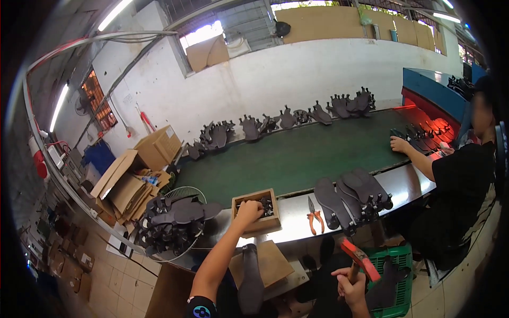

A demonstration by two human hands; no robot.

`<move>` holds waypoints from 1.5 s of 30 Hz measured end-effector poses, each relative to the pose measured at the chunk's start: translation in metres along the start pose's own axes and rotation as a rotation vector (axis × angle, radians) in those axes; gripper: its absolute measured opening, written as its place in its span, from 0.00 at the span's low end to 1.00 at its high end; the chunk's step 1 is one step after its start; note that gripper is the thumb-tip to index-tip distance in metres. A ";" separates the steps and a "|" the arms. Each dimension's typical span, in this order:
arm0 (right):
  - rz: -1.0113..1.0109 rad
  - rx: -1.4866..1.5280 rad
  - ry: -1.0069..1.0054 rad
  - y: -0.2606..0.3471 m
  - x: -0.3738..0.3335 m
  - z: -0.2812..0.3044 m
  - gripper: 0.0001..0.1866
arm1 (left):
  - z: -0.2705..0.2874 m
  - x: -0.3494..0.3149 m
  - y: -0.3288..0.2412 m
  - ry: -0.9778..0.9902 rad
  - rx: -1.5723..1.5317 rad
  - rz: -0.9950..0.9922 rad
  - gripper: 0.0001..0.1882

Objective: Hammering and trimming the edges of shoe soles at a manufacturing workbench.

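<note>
My left hand (249, 212) reaches into a small wooden box (256, 228) on the metal ledge. Its fingers are curled among small dark parts (266, 204), and what they hold is hidden. My right hand (351, 286) is closed round the wooden handle of a hammer (361, 259), its red head raised to the upper right. In front of me, a dark shoe sole (251, 281) lies lengthwise against a wooden board (270, 265). Orange-handled pliers (315, 216) rest to the right of the box, and several dark soles (339, 201) lie beyond them.
A green conveyor belt (281, 155) runs behind the ledge, with sole clusters (249, 127) along its far edge. At left stands a wire basket (175, 228) piled with soles, near cardboard boxes (124, 188). A green crate (397, 297) is at lower right. A co-worker (461, 175) reaches over the belt.
</note>
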State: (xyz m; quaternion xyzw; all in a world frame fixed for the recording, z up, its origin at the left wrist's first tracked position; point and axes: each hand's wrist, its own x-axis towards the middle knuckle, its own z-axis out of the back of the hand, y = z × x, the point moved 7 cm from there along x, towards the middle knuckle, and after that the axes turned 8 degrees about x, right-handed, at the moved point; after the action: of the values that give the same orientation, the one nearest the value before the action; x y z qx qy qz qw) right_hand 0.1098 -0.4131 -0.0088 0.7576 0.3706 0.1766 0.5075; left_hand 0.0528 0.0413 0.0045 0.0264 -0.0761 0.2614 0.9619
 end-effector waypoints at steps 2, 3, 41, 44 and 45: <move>0.043 -0.012 0.036 0.010 0.013 -0.013 0.08 | -0.001 0.001 0.004 0.012 -0.225 0.115 0.12; 0.039 -0.025 0.061 0.010 0.020 -0.019 0.08 | 0.001 0.001 0.004 -0.035 -0.340 0.126 0.12; 0.208 -0.134 0.626 0.077 -0.009 -0.204 0.12 | 0.247 -0.261 -0.149 -0.547 -0.781 -0.126 0.18; 0.118 0.063 0.639 0.071 -0.011 -0.207 0.14 | 0.242 -0.272 -0.142 -0.656 -0.839 -0.149 0.24; 0.137 0.155 0.713 0.070 -0.010 -0.209 0.17 | 0.240 -0.278 -0.142 -0.667 -0.856 -0.143 0.27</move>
State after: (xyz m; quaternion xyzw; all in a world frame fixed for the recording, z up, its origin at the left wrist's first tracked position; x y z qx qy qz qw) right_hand -0.0051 -0.3018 0.1440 0.7077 0.4847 0.4345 0.2747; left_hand -0.1437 -0.2410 0.1958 -0.2808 -0.4745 0.1183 0.8258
